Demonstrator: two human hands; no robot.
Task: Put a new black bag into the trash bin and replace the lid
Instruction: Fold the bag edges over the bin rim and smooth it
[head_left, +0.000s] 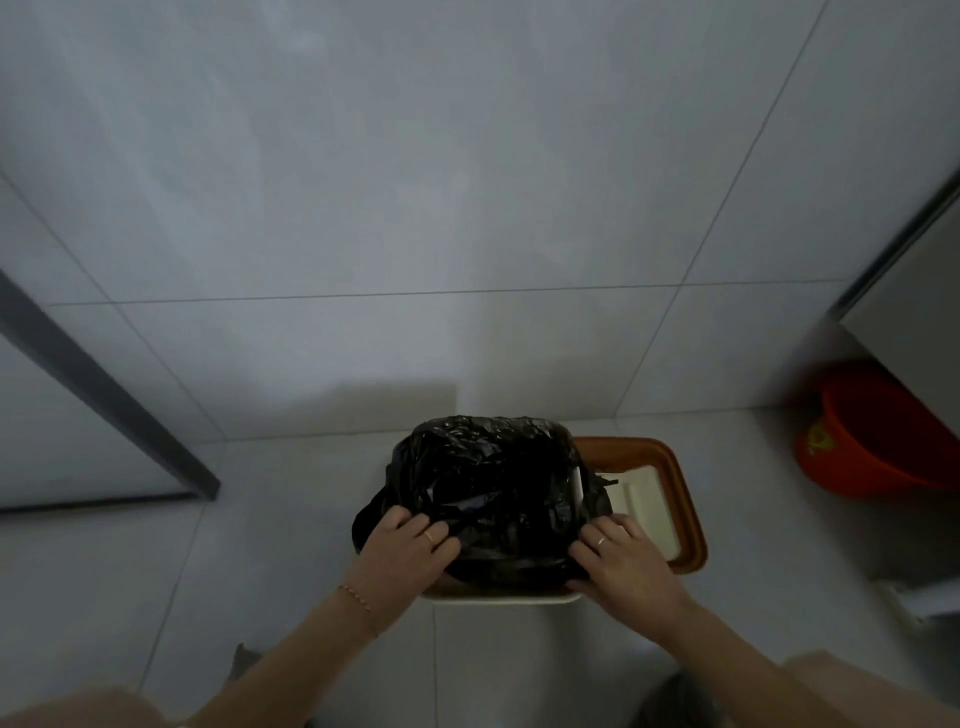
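Note:
A crumpled black bag (488, 483) is spread over the top of a cream trash bin (504, 597), of which only the near rim shows. My left hand (410, 545) grips the bag's plastic at the near left corner. At the near right corner my right hand (623, 561) holds the bag's edge against the bin rim. The lid (654, 499), cream with a brown frame, lies on the floor just right of the bin, partly hidden behind the bag.
The bin stands against a white tiled wall (467, 208). An orange bucket (872, 441) sits at the right under a grey cabinet (914, 291). A dark door frame (104, 395) runs along the left. Pale floor tiles (260, 545) surround the bin.

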